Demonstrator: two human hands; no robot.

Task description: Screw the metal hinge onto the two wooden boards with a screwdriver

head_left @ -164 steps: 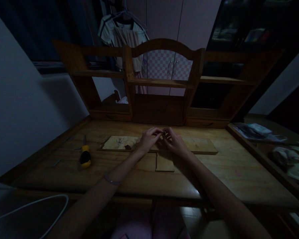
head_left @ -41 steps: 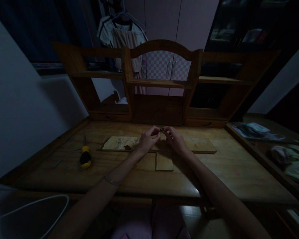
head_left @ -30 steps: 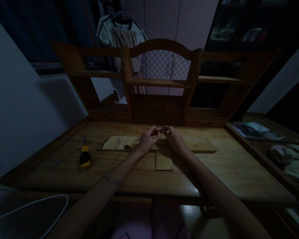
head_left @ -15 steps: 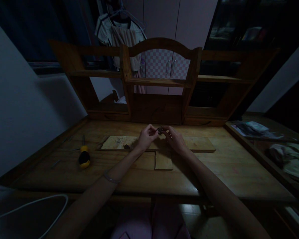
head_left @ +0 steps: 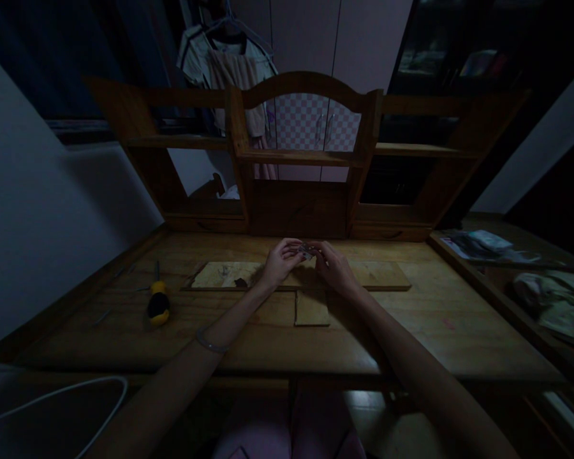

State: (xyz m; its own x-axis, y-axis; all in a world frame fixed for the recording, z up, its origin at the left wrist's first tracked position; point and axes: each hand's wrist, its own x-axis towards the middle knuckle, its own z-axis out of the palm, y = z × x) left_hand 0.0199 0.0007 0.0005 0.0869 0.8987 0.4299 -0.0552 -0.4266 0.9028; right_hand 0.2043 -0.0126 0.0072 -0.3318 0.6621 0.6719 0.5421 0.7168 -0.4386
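Observation:
My left hand [head_left: 280,262] and my right hand [head_left: 333,268] meet above a long wooden board [head_left: 382,275]. Between their fingertips is a small metallic piece [head_left: 307,252], too dark and small to name; both hands pinch it. A short wooden block [head_left: 312,308] lies against the board's near edge. The board's left end looks rough and pale, with a dark scrap [head_left: 240,282] on it. To the left on the desk rests a yellow and black screwdriver [head_left: 158,305], its shaft pointing away from me.
The wooden desk [head_left: 249,347] has a shelf unit [head_left: 299,158] along its back. Thin metal bits [head_left: 102,317] lie near the left edge. On the right side are a plastic packet [head_left: 488,241] and crumpled cloth [head_left: 562,299]. A white cable [head_left: 100,380] hangs at lower left.
The small piece has turned between my fingers and now shows a lighter, shinier side. My hands stay nearly in place; the whole view has shifted slightly.

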